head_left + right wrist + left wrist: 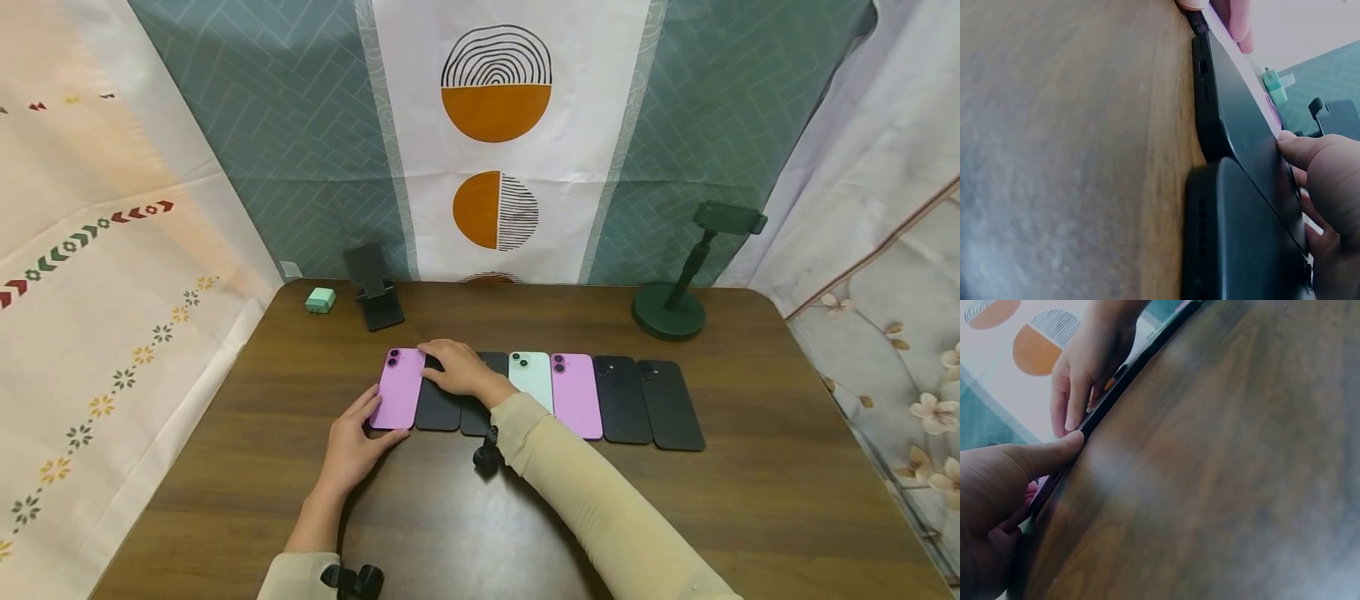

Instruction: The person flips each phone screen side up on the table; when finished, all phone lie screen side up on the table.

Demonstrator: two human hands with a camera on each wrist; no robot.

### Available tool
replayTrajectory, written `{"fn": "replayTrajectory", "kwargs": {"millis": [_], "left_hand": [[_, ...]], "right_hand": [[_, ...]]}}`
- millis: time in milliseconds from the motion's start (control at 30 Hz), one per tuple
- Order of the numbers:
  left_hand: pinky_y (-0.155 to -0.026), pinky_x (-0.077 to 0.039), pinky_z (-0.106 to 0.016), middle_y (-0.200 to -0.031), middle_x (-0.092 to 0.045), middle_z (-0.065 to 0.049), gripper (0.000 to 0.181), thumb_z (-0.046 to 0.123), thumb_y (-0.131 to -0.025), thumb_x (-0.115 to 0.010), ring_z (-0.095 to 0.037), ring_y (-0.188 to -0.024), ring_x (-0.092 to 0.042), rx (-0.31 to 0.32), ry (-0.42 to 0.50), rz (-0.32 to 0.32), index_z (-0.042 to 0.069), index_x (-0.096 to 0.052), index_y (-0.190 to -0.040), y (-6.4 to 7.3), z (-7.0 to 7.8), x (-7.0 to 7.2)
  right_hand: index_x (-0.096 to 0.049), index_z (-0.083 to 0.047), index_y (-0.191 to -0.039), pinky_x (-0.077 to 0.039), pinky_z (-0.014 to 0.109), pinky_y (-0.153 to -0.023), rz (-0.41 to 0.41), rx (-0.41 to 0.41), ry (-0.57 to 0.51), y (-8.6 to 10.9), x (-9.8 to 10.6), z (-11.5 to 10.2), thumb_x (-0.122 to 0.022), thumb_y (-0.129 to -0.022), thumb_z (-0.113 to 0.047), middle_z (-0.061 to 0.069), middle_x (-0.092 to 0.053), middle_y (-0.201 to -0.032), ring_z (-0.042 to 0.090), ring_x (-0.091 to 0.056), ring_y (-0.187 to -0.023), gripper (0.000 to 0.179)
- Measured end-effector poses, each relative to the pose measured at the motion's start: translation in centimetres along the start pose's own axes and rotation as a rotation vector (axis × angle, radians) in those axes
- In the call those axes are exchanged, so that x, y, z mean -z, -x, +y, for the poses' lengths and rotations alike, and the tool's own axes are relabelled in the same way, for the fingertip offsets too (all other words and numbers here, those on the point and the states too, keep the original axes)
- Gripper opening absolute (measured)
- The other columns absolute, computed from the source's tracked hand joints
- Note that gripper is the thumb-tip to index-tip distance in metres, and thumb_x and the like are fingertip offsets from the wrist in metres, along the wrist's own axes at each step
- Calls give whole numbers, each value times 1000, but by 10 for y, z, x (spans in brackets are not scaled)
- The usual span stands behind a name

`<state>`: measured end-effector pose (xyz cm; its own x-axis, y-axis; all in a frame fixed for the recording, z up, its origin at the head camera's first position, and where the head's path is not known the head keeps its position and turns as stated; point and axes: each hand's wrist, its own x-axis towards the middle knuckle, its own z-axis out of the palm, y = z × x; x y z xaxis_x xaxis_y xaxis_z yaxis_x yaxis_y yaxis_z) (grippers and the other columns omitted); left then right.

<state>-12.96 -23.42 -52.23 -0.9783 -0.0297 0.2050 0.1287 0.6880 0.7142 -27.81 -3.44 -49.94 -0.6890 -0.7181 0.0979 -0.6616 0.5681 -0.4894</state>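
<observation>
The left sleeve (298, 577) and right sleeve (600, 500) are pale tan. Each wrist has a small black camera (487, 457).

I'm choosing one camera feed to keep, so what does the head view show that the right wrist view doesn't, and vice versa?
Only the head view: the dark green stand with a round base and the flat mint-backed phone.
Only the right wrist view: the dark slot in the bottom edge of a flat black phone.
Both: the person's left hand and right hand, a flat pinkish-purple phone and the small mint-green block.
</observation>
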Motion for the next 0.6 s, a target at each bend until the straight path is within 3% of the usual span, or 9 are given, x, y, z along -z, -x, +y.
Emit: {"fn": "replayTrajectory", "kwargs": {"millis": [300,600], "left_hand": [[-107,-43,-54,-147,-51,-25,74,19,-76,-91,-44,-134,-50,-27,-42,7,-13,-57,-134,-2,2,0],[-106,-44,-58,-143,-53,-28,70,17,-77,-90,-48,-129,-52,-96,-104,7,-14,-59,-131,-4,1,-1]], "right_hand": [[-51,-2,-147,-31,39,-119,-8,-7,-29,-2,-1,-2,-60,-103,-21,12,-54,-148,25,-47,-140,49],[-51,-3,-147,-20,41,-124,-3,-62,-127,-3,-3,-2,-64,-101,-17,11,-54,-149,22,-46,-141,50]]}}
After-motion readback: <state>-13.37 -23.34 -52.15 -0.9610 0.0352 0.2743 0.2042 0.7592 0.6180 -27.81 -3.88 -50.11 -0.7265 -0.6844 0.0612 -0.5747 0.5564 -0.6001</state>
